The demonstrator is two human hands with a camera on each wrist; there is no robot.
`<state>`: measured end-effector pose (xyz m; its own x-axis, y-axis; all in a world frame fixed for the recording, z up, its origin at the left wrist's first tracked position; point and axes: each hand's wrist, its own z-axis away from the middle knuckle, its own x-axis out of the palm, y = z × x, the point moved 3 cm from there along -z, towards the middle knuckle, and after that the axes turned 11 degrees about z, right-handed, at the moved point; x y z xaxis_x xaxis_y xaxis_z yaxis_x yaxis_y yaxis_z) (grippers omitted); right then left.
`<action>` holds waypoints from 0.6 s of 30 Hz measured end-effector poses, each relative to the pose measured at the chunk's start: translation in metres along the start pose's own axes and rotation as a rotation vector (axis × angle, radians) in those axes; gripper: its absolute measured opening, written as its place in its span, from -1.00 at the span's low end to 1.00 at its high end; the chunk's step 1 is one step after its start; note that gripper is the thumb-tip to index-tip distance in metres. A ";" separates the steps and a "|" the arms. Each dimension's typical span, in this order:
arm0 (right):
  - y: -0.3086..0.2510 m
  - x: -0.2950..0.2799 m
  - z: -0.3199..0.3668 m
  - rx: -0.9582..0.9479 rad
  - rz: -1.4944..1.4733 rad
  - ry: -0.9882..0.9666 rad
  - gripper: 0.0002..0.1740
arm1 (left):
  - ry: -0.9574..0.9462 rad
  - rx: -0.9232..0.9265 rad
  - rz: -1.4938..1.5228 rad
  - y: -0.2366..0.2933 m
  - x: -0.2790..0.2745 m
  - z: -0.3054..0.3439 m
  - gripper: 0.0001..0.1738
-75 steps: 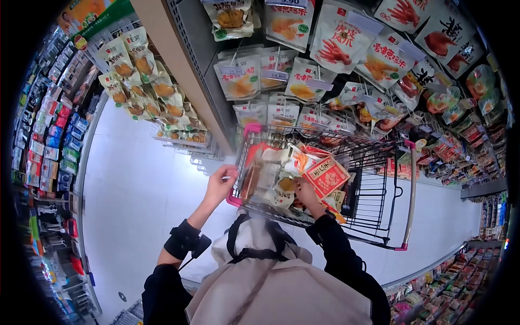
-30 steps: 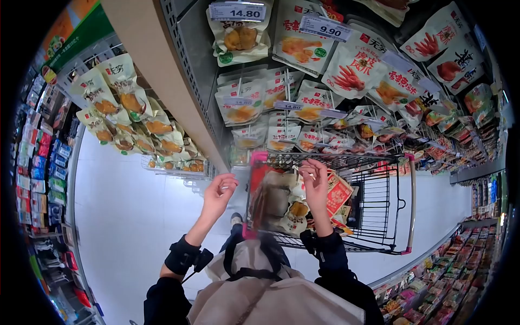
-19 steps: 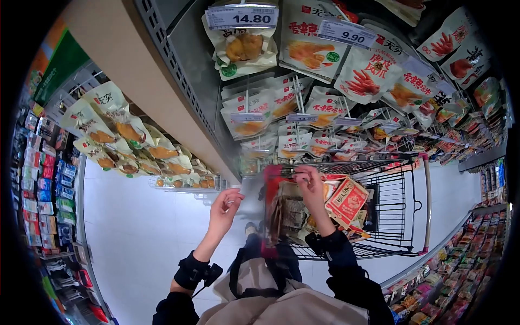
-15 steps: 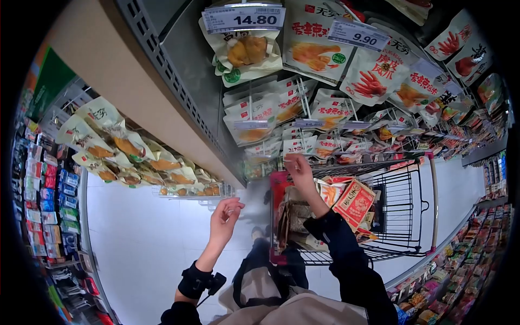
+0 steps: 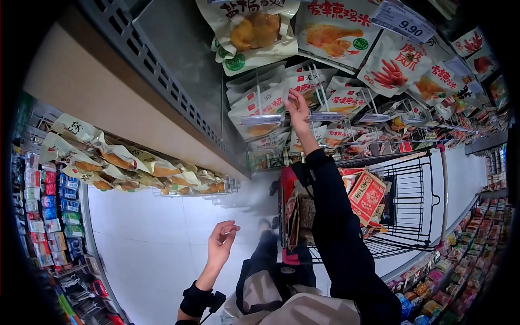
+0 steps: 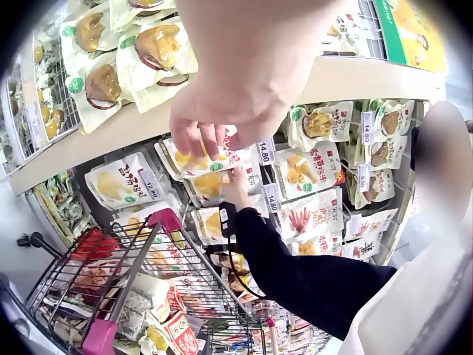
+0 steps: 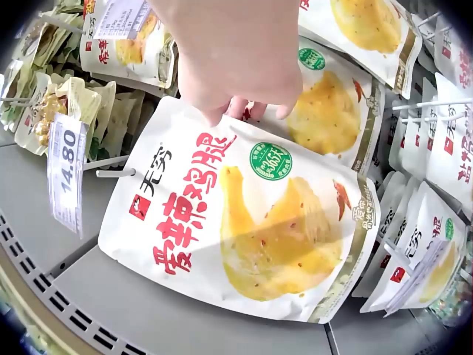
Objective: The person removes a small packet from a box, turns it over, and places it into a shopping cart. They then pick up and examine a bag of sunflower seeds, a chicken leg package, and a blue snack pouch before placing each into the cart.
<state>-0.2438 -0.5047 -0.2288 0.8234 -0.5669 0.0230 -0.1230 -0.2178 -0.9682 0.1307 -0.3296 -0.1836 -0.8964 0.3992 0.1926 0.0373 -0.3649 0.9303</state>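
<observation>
1. Right hand [image 5: 298, 112] up at the shelf now, arm stretched long and forward, dark sleeve [image 5: 341, 233] crossing over one end of the cart below it. The fingers curl down at the upper edge of a white snack bag [image 7: 236, 229]; whether they pinch it or only touch it, I cannot tell.

2. Left hand [image 5: 221, 242] waits lower and to the left of the right one, forearm raised, fingers loosely bent, holding nothing, with the floor [image 5: 157, 222] beneath.

3. That white bag, chicken leg on its front, is right under the right hand and tilted; another chicken bag [image 7: 325, 118] sits just behind it.

4. Beside the right hand, a price tag [image 7: 66, 174] reads 14.80; more hanging bags [image 5: 398, 62] spread up and to its right.

5. Below the right hand comes the cart [image 5: 291, 256], a red box [image 5: 367, 194] among its load. Out past the left hand, on its far left, cream-coloured pouches [image 5: 114, 157] hang in a cluster.

6. And here's the change: half a second ago the right hand was above the cart's end, just short of these bags; now it's in among them. The left hand sits lower in the head view, its fingers much the same.
</observation>
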 end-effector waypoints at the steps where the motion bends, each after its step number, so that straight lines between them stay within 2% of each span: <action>1: 0.001 0.000 -0.001 0.047 -0.011 -0.037 -0.59 | 0.002 -0.002 -0.001 -0.001 -0.002 0.000 -0.76; 8: -0.019 0.003 0.021 0.288 -0.261 -0.120 -0.70 | -0.022 -0.028 0.022 -0.002 0.004 -0.001 -0.76; 18: -0.025 -0.004 0.065 0.231 -0.337 -0.120 -0.73 | -0.060 -0.012 0.009 -0.006 0.020 0.000 -0.75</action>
<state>-0.2081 -0.4457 -0.2204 0.8568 -0.3948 0.3316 0.2803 -0.1832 -0.9423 0.1126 -0.3193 -0.1856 -0.8678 0.4455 0.2201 0.0402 -0.3786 0.9247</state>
